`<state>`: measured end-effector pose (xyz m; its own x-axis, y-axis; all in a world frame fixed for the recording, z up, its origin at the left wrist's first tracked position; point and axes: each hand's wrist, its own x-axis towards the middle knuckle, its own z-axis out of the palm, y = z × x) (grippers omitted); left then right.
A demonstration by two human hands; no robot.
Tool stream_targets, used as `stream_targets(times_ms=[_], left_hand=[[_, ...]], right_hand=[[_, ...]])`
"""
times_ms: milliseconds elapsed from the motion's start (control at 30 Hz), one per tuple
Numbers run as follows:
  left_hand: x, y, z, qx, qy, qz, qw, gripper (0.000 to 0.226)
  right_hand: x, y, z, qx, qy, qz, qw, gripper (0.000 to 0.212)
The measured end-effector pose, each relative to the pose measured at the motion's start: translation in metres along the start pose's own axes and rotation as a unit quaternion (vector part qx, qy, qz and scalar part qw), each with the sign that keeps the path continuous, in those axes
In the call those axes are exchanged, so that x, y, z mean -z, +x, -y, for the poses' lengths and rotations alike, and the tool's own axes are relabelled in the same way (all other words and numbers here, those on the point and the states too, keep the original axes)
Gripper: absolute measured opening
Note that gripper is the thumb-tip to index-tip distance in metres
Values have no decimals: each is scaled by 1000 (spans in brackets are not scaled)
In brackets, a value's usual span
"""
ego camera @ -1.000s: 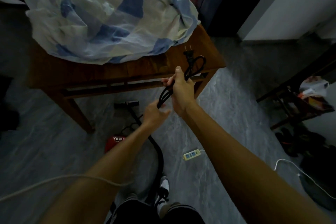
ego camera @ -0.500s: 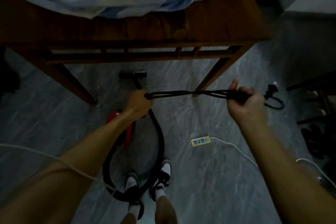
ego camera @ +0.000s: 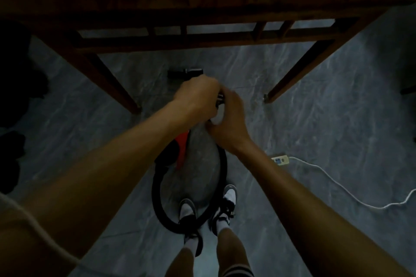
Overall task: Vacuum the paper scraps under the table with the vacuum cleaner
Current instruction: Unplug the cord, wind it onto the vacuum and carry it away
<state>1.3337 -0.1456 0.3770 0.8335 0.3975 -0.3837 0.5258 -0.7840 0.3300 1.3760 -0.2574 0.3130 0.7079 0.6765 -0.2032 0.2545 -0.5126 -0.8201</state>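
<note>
The red vacuum cleaner stands on the grey floor between my arms, and its black hose loops back around my feet. Its floor nozzle lies just under the front edge of the wooden table. My left hand and my right hand are pressed close together above the vacuum, fingers curled round the black power cord. Only a small dark piece of the cord shows between them, with something pale below it. No paper scraps are visible in the dim light.
A white power strip lies on the floor right of my right wrist, its white cable trailing to the right edge. Table legs stand on either side of the nozzle. Dark things sit at the far left.
My hands, which held the cord stretched wide apart, have come together above the vacuum. The view has tilted further down, and the plug is out of sight.
</note>
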Motion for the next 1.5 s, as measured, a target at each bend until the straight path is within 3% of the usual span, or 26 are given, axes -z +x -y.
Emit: stream_targets(times_ms=[100,167,300,500,567,633,733,800,867,900,933,1000,1033,1100,1133,1200,1233,1333,1433,1500], left_hand=[[20,-6,6,-68,-61,70,993,64],[40,-9,19,-76,-96,97,988,75],[62,2,37,-27,-130,46,990,55],[52,33,41,113,-261,51,957,9],[38,43,41,150,-307,22,940,12],[26,52,43,176,-340,-3,924,21],[31,65,53,197,-397,-103,891,19],[34,54,61,144,-392,-241,876,28],[24,33,75,63,-476,-343,807,17],[8,28,82,41,-529,-341,776,18],[-13,25,88,36,-560,-308,768,44],[-65,23,94,59,-570,-179,800,90],[-88,23,91,69,-563,-129,813,96],[-130,27,87,78,-557,-77,823,83],[-145,32,87,85,-555,-74,824,65],[-174,43,98,128,-518,-103,840,30],[-185,46,103,144,-492,-122,850,25],[-212,56,121,148,-427,-171,875,34],[-213,66,118,116,-468,-98,871,38],[-210,76,108,96,-519,-67,847,42]], right_hand=[[-13,18,13,-1,58,37,998,42],[-19,32,19,-8,47,54,997,33],[-40,51,32,-18,89,124,988,13],[-77,63,29,-27,117,200,972,44],[-83,65,34,-15,156,210,965,22],[-87,69,37,-9,173,186,967,21],[-92,75,34,-52,241,72,966,31],[-87,80,32,-112,309,11,944,32],[-78,80,28,-156,355,-30,921,38],[-75,80,25,-169,380,-42,908,40],[-73,79,23,-175,400,-48,898,42],[-73,73,22,-182,427,-50,884,41],[-74,70,22,-190,441,-49,876,40],[-79,64,21,-202,465,-50,860,38],[-80,61,20,-208,476,-47,853,38],[-78,58,15,-219,511,-38,830,39],[-75,58,12,-225,537,-35,813,38],[-57,63,1,-240,631,-20,738,38],[-47,71,-15,-265,688,-13,675,39],[-44,74,-24,-283,718,-28,635,40]])
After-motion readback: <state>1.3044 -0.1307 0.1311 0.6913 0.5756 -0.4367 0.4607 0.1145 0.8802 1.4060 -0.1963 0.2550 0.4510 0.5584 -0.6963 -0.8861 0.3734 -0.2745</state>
